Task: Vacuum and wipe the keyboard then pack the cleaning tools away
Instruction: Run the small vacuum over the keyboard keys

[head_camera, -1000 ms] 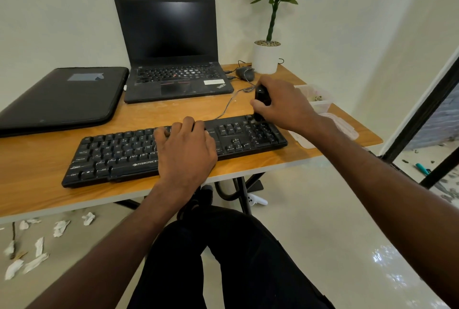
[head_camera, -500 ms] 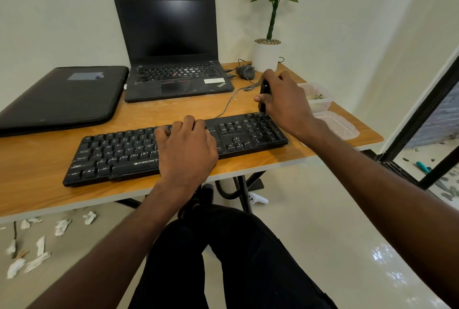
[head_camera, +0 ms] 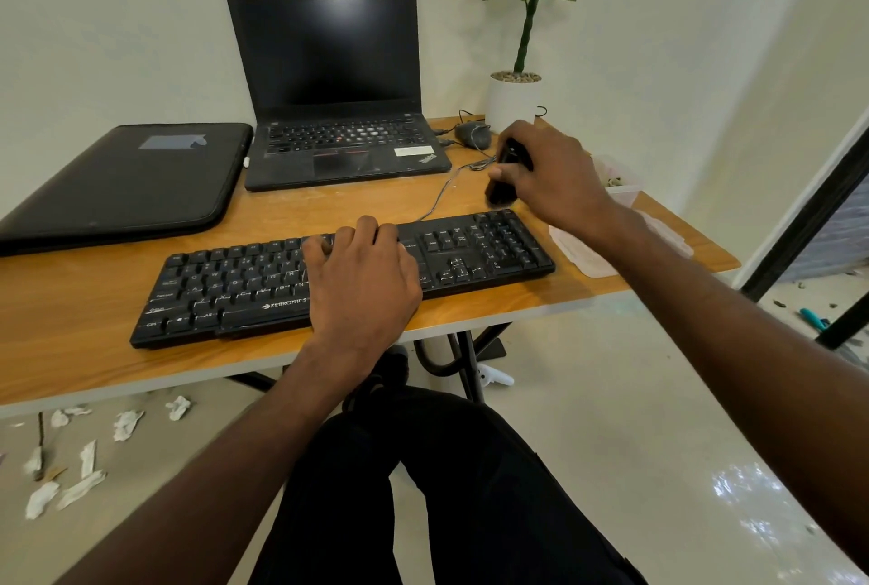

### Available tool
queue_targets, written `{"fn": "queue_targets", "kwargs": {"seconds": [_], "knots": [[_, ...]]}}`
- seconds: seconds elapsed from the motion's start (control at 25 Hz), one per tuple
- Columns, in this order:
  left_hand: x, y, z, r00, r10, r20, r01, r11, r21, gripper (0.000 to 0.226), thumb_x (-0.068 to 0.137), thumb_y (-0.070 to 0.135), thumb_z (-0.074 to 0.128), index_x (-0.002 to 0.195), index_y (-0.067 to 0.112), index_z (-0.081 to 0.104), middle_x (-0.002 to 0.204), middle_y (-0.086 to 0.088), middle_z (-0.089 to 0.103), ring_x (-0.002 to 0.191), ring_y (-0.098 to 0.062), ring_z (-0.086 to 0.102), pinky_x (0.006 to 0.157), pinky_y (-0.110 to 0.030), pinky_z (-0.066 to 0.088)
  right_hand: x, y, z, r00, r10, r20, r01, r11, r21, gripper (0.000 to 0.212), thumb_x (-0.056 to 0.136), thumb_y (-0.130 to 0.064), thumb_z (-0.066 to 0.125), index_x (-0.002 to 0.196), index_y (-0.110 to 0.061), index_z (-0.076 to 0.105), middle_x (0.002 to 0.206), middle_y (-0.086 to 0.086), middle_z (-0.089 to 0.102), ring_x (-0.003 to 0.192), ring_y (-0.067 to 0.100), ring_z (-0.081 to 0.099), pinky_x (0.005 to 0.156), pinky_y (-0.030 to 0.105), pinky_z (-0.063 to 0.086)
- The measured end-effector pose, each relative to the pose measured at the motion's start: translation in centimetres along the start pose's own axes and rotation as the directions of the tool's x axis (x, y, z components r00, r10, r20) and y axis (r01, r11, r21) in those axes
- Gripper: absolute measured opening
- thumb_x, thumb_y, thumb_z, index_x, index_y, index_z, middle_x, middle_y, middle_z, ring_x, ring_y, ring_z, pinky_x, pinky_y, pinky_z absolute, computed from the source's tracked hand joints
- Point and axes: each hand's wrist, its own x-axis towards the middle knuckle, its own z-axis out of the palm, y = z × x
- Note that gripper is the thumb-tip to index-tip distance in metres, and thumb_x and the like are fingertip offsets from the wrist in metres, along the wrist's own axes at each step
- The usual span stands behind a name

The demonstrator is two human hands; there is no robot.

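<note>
A long black plastic keyboard [head_camera: 343, 276] lies in the middle of the frame, on a wooden desk [head_camera: 70, 316] with a pale edge. The left hand [head_camera: 362, 276] lies flat on the middle keys, fingers spread and holding nothing. I think it presses down so the keyboard will not slide.

The right hand [head_camera: 555, 180] is to the upper right of the keyboard. It is closed around a small black hand vacuum [head_camera: 505, 177]. The vacuum tips down, with its lower end just above the far right corner of the keyboard. I cannot tell if it touches the keys. It looks ready to suck dust from that corner.

White letters on the front edge of the keyboard say ZEBRONICS. Small words like Ctrl, Alt and Enter show on some keys.

Higher in the frame, an open black laptop [head_camera: 334, 90] has a dark screen. A slanted mark near its lower right corner may say ThinkPad, but it is too small to be sure.

At the right edge of the desk sits a clear plastic box [head_camera: 623, 184], with its flat clear lid [head_camera: 588, 257] lying beside the keyboard. I think the tools go in there later.
</note>
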Motion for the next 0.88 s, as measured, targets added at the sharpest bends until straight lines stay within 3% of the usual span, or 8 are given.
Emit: {"fn": "queue_targets", "kwargs": {"seconds": [0.12,0.2,0.28,0.36,0.52,0.64,0.76,0.88], "knots": [[0.0,-0.1,0.1,1.0,0.0,-0.005,0.0,1.0,-0.003,0.045,0.103,0.041,0.029,0.121,0.021,0.066,0.12,0.001,0.063,0.104,-0.02,0.06,0.1,-0.048,0.03,-0.7,-1.6,0.0,0.986,-0.024,0.165,-0.015,0.972,0.234,0.023,0.099,-0.033,0.065,0.12,-0.025,0.06,0.112,-0.004,0.062,0.106,0.015,0.057,0.077,0.024,0.046],[0.0,-0.1,0.2,1.0,-0.003,-0.005,0.003,1.0,0.0,0.044,0.104,0.04,0.031,0.123,0.021,0.066,0.121,0.001,0.063,0.105,-0.02,0.06,0.101,-0.048,0.03,-1.0,-1.3,0.1,0.981,-0.038,0.19,0.017,0.994,0.112,0.017,0.098,-0.031,0.065,0.114,-0.027,0.059,0.111,-0.002,0.061,0.106,0.02,0.058,0.083,0.033,0.05],[0.0,0.0,0.2,1.0,-0.005,0.005,0.005,1.0,0.008,0.044,0.104,0.04,0.032,0.124,0.021,0.066,0.122,0.001,0.063,0.106,-0.02,0.06,0.102,-0.049,0.031,-1.0,-0.5,-0.5,0.99,0.009,0.14,0.009,0.992,-0.126,0.021,0.098,-0.031,0.065,0.116,-0.026,0.057,0.114,0.005,0.057,0.106,0.028,0.058,0.084,0.037,0.047],[0.0,0.0,0.2,1.0,-0.005,0.008,0.005,1.0,0.014,0.044,0.104,0.04,0.031,0.124,0.021,0.066,0.122,0.001,0.063,0.106,-0.021,0.06,0.101,-0.049,0.032,-1.2,-0.2,-1.0,0.999,0.033,0.039,-0.023,0.976,-0.217,0.028,0.099,-0.034,0.063,0.124,-0.025,0.055,0.118,0.011,0.054,0.104,0.031,0.058,0.081,0.036,0.044],[0.0,-0.1,0.2,1.0,-0.009,0.001,0.009,1.0,0.006,0.043,0.104,0.04,0.032,0.123,0.02,0.065,0.122,0.0,0.063,0.106,-0.021,0.06,0.101,-0.049,0.032,-3.1,-1.9,0.5,0.996,-0.082,0.028,0.079,0.993,0.088,0.016,0.1,-0.035,0.06,0.114,-0.027,0.055,0.113,0.004,0.055,0.101,0.021,0.054,0.082,0.032,0.041],[0.0,0.0,0.1,1.0,-0.006,-0.005,0.006,1.0,0.004,0.049,0.103,0.042,0.026,0.122,0.02,0.065,0.121,0.001,0.063,0.105,-0.021,0.06,0.1,-0.048,0.031,-3.6,-1.2,0.7,0.998,-0.036,0.049,0.037,0.999,-0.03,0.015,0.101,-0.035,0.058,0.113,-0.029,0.052,0.109,0.006,0.052,0.094,0.025,0.055,0.077,0.033,0.039],[0.0,0.0,0.0,1.0,-0.004,-0.006,0.004,1.0,0.001,0.054,0.101,0.043,0.022,0.122,0.021,0.066,0.121,0.001,0.063,0.104,-0.021,0.06,0.099,-0.048,0.031,-3.6,0.0,-0.2,0.999,0.025,-0.041,-0.034,0.97,-0.241,0.026,0.101,-0.032,0.061,0.123,-0.025,0.05,0.121,0.014,0.049,0.097,0.029,0.057,0.074,0.036,0.047],[-0.1,0.0,0.0,1.0,-0.006,-0.003,0.006,1.0,-0.003,0.053,0.101,0.043,0.022,0.123,0.02,0.065,0.121,0.0,0.063,0.105,-0.021,0.06,0.1,-0.049,0.031,-4.8,-0.3,-0.1,0.987,-0.06,-0.148,0.056,0.998,-0.032,0.027,0.1,-0.034,0.061,0.124,-0.026,0.051,0.122,0.009,0.054,0.103,0.021,0.059,0.078,0.031,0.05]]}}
